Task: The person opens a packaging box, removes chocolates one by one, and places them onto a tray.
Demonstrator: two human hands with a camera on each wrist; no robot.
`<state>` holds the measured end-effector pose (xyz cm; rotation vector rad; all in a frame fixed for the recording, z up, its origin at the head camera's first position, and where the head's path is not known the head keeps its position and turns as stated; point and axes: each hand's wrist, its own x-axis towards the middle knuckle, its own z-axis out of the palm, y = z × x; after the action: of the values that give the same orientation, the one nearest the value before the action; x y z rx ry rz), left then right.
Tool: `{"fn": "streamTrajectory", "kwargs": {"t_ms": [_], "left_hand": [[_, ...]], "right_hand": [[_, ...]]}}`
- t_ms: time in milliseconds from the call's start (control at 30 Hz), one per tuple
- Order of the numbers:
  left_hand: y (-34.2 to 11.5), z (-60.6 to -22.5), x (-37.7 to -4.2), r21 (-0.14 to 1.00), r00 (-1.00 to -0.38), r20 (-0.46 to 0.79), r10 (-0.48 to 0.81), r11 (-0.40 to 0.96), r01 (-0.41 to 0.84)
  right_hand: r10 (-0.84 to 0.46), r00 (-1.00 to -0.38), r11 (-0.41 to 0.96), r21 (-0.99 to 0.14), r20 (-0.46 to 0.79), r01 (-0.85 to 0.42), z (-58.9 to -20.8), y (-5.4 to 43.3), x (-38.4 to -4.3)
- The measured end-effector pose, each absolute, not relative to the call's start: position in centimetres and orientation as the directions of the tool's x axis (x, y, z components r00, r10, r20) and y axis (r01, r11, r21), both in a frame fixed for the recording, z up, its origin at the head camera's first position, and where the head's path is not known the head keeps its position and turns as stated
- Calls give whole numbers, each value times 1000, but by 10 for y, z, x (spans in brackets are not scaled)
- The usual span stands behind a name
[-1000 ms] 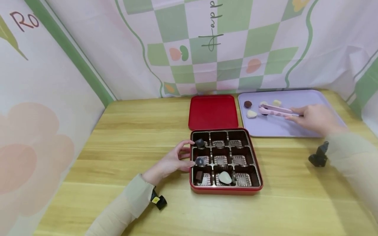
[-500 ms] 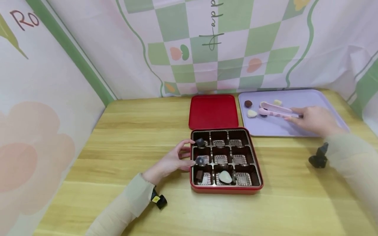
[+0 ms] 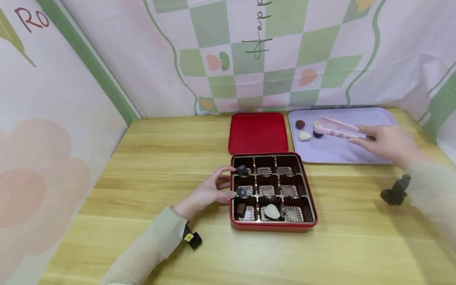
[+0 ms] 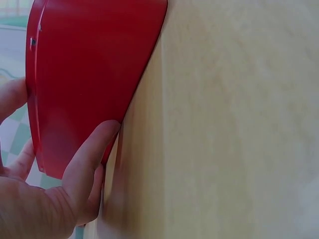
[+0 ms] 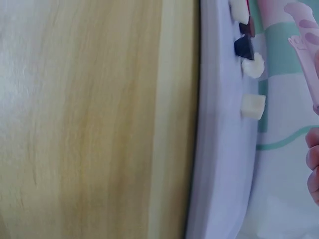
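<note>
My left hand (image 3: 205, 192) touches the left side of a red tin (image 3: 274, 227) with nine-cell insert, thumb against its wall and fingers spread at its rim. In the cells lie a black cube (image 3: 242, 170), a dark dome (image 3: 242, 192), a brown bar-shaped chocolate (image 3: 241, 209) and a white chocolate (image 3: 272, 211). Over the lilac tray (image 3: 343, 154), my right hand (image 3: 390, 142) holds pink tongs (image 3: 338, 135), tips apart. No piece shows between the tips in the right wrist view. A dark chocolate (image 3: 318, 135) shows just below the tongs, which partly hide pale pieces.
On the tray, a brown fluted chocolate (image 3: 300, 124) and a white one (image 3: 304, 136) lie left of the tongs. Behind the tin lies a red lid (image 3: 258, 133). A patterned cloth (image 3: 246, 79) hangs along the table's back edge.
My right hand has moved slightly right with the tongs, whose tips have lifted from around the dark chocolate and spread wider. The left hand keeps its place on the tin.
</note>
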<state>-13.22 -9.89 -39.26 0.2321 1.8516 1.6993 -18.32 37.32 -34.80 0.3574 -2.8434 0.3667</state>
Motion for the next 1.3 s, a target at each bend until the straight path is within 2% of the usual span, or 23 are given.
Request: {"fn": "streamTrajectory", "kwargs": {"t_ms": [167,467,600,767,867,1300], "left_hand": [[-99,-392,-132,952,-801,-307,514,150,-268],[-100,-392,-133,952,-805,-304,509,141,-270],[-100,-392,-132,951,-804,-309,508,140,-277],[-100,-392,-131,951,-804,-309,509,143,-275],[-100,-392,-130,951,-802,-309,511,142,-275],[-99,-391,-132,954,-800,-298,521,144,-262]], "right_hand": [[-231,-919,926,-218,319,-308,-341,364,-177],[-315,-895,912,-158,316,-378,-327,337,-173],[-410,-822,869,-102,396,-483,-329,327,-174],[-544,-680,769,-32,491,-638,-332,317,-175],[-603,-619,713,-9,504,-701,-332,309,-172],[-704,-508,584,-4,496,-812,-323,273,-155]]}}
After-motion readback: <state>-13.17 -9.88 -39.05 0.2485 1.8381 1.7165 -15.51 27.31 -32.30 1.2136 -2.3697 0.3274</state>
